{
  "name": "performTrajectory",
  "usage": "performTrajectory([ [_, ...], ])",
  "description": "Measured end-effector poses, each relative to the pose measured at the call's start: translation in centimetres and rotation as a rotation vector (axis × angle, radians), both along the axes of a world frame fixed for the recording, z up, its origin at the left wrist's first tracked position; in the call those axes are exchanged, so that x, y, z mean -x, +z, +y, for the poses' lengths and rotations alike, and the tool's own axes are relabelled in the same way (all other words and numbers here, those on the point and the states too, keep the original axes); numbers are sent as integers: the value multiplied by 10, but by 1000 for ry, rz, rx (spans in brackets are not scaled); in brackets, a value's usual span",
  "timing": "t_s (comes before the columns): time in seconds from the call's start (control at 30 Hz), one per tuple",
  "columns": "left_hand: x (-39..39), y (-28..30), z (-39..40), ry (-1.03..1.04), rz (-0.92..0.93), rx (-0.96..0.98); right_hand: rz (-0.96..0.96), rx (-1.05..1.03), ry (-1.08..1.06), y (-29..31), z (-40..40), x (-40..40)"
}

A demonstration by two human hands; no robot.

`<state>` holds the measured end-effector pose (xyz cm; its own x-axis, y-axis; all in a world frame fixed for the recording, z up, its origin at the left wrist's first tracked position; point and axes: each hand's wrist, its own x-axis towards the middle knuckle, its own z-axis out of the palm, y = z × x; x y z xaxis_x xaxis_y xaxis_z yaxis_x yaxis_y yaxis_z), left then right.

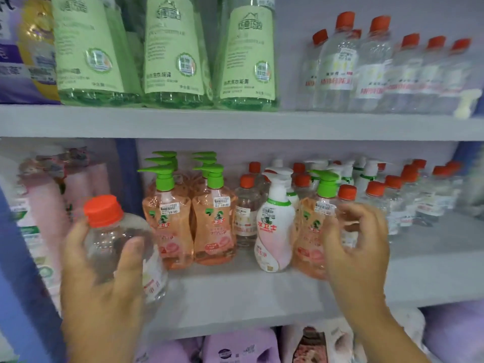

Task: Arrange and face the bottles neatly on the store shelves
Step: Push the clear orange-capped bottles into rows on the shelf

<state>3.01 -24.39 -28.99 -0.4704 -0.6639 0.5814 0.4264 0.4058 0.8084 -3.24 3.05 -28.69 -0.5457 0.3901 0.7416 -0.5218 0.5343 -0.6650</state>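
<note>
My left hand [104, 279] grips a clear bottle with an orange cap [115, 231], held in front of the middle shelf [235, 292] at its left end. My right hand [356, 247] curls around a pink pump bottle with a green pump [311, 226] standing on that shelf; fingers touch its right side. To the left of it stands a white and pink pump bottle [275, 231]. Two rows of pink pump bottles [193, 218] stand further left. Clear orange-capped bottles [246, 205] stand behind and to the right.
The upper shelf [235, 121] carries tall green-labelled bottles [172, 53] and clear orange-capped bottles [379, 64]. Pink refill packs [52, 205] fill the left of the middle shelf. Purple packs [241, 347] lie below. Bare shelf board shows at the front right.
</note>
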Motion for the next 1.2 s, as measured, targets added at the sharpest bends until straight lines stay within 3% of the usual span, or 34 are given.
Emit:
performTrajectory([
  [0.07,-7,5,33,-149,-12,-32,-224,-10,-26,7,22,13],
  [0.13,0,-1,61,-287,-86,-39,-416,-160,-32,11,26,19],
  [0.23,13,-10,102,-508,-92,26,-437,-361,-85,18,26,23],
  [0.37,30,-25,145,-588,-99,157,-442,-261,1,24,48,16],
  [0.47,42,-33,171,-516,-159,291,-363,-138,76,25,76,-3],
  [0.63,72,-35,205,-181,-188,580,-350,-165,200,41,119,-40],
  [0.73,83,-40,211,-193,-229,669,-335,-157,327,46,126,-55],
  [0.8,75,-45,206,-337,-190,608,-332,-115,417,45,119,-58],
  [0.9,40,-41,184,-611,-168,203,-325,-70,538,37,93,-52],
  [0.93,29,-38,174,-673,-167,153,-328,-45,569,33,82,-47],
  [1.03,10,-34,142,-722,-241,260,-341,-32,619,18,44,-30],
  [1.2,4,-40,80,-510,-340,345,-376,-29,756,5,-36,-13],
])
